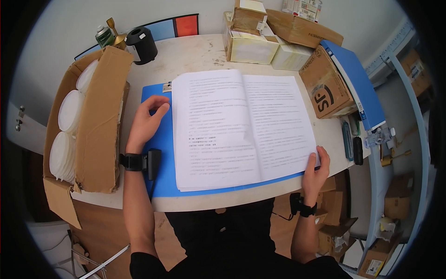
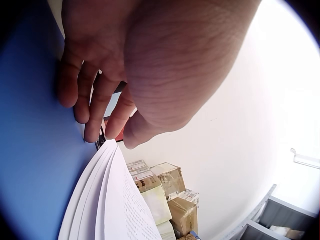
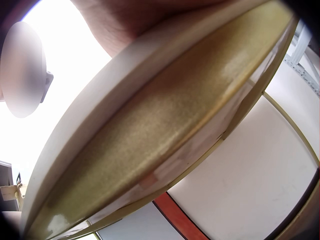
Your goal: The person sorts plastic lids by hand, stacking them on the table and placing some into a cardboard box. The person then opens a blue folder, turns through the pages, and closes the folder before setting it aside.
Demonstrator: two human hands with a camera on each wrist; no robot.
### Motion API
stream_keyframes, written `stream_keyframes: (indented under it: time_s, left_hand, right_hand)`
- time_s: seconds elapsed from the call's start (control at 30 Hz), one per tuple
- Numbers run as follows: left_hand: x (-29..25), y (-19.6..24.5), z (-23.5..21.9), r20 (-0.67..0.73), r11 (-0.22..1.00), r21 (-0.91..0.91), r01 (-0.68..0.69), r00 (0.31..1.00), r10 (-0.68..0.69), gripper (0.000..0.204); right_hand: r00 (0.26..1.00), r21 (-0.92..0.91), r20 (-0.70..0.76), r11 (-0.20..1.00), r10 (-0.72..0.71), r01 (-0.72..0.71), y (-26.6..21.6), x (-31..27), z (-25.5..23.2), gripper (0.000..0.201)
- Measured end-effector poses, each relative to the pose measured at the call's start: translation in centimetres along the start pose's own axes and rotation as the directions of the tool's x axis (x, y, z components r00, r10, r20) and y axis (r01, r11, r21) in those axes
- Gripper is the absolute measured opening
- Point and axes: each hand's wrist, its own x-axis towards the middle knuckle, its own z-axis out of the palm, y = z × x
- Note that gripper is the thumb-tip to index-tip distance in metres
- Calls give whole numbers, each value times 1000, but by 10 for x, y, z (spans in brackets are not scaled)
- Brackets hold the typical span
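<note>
A thick stack of printed pages (image 1: 213, 130) lies open on a blue folder (image 1: 160, 186) with a metal clip at its upper left. My left hand (image 1: 147, 122) is over the folder beside the left edge of the pages, its fingers loosely bent with nothing in them. In the left wrist view, the fingertips of the left hand (image 2: 100, 100) hang close to a corner of the fanned pages (image 2: 112, 200). At the lower right corner of the pages, my right hand (image 1: 317, 171) rests by the table edge, fingers relaxed. In the right wrist view the table edge (image 3: 150, 115) hides most of it.
On the left stands an open cardboard box (image 1: 100, 130) with white round lids (image 1: 70, 111). A black cylinder (image 1: 141, 45) is behind it. Cartons (image 1: 253, 46) line the back; a brown box (image 1: 325, 86) and blue binder (image 1: 357, 83) stand right, near dark slim items (image 1: 357, 150).
</note>
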Motion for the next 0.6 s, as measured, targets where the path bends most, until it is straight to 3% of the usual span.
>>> stream_keyframes:
  time_s: [0.6]
  left_hand:
    - [0,-3,-1,9,1000,-8,12,1000,-12,21]
  right_hand:
    - [999,22,-41,1000,7,-6,-3,-1,0,29]
